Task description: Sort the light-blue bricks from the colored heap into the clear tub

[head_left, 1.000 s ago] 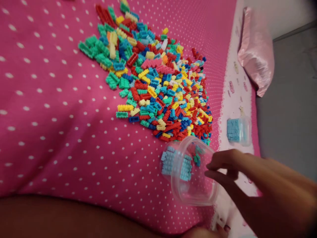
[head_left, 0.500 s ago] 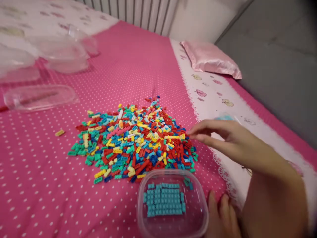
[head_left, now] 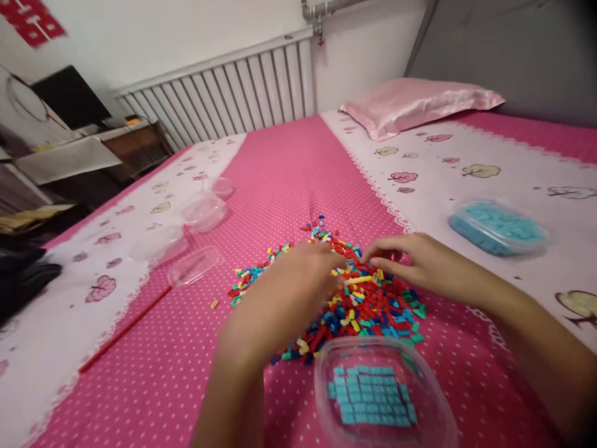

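A heap of small toy building bricks (head_left: 321, 320) in red, yellow, green, blue and white lies on the pink dotted bedspread. Over its middle, my left hand (head_left: 303, 270) reaches in, blurred by motion. Its fingers point down into the bricks and their tips are hidden. My right hand (head_left: 398, 256) is at the heap's right side, fingers curved, with a gap between thumb and forefinger and no brick visible in it. In front of the heap stands a clear plastic tub (head_left: 433, 398); light-blue bricks (head_left: 373, 398) form a tight block in it, with a few green ones by the rim.
On the right sits another clear tub (head_left: 499, 227) full of blue bricks. Clear containers (head_left: 205, 211) and a lid (head_left: 193, 266) lie to the left, near a red stick (head_left: 125, 328). Beyond are a pink pillow (head_left: 415, 106), a radiator (head_left: 224, 93) and a desk with a monitor (head_left: 69, 96).
My left hand has moved from beside the near tub to above the heap. My right hand stays at the heap's right side. The view has tilted up, showing more of the room.
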The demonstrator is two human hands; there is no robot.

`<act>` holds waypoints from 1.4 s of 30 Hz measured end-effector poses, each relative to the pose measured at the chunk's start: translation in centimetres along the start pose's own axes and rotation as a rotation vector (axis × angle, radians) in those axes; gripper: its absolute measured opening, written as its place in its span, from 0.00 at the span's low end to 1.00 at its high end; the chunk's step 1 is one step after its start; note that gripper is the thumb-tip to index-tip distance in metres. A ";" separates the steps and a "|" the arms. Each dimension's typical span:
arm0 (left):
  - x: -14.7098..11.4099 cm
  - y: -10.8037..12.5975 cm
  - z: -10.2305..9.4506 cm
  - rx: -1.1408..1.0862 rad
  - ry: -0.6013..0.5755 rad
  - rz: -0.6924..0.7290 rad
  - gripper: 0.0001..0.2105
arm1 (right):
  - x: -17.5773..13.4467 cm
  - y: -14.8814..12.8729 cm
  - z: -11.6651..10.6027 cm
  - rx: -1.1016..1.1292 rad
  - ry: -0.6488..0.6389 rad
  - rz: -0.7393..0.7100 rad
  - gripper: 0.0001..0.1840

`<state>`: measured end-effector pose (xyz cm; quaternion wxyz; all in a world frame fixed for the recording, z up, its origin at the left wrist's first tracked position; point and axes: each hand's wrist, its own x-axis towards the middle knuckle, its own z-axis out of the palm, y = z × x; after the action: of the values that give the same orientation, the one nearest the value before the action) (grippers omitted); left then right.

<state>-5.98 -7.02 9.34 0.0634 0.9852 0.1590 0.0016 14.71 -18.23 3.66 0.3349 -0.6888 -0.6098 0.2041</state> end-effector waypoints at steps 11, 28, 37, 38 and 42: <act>2.1 -6.8 1.3 0.059 0.006 -0.381 0.14 | -1.2 0.2 0.9 -0.063 0.123 0.006 0.12; 4.2 -5.3 0.0 0.135 0.147 -0.236 0.10 | -2.6 0.4 2.0 0.055 0.297 -0.101 0.09; 3.0 3.4 0.3 -0.311 -0.284 0.582 0.16 | -2.8 0.7 1.3 0.038 0.344 -0.127 0.09; 3.1 3.6 0.5 -0.285 -0.302 0.568 0.17 | -2.8 0.7 1.3 0.022 0.328 -0.116 0.09; 3.4 3.5 1.1 -0.215 -0.332 0.514 0.18 | -2.9 0.6 1.1 -0.025 0.265 -0.115 0.10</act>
<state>-1.63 -9.33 8.66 0.1896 0.9676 -0.1085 -0.1265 13.91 -20.83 2.09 0.4150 -0.6777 -0.6011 0.0842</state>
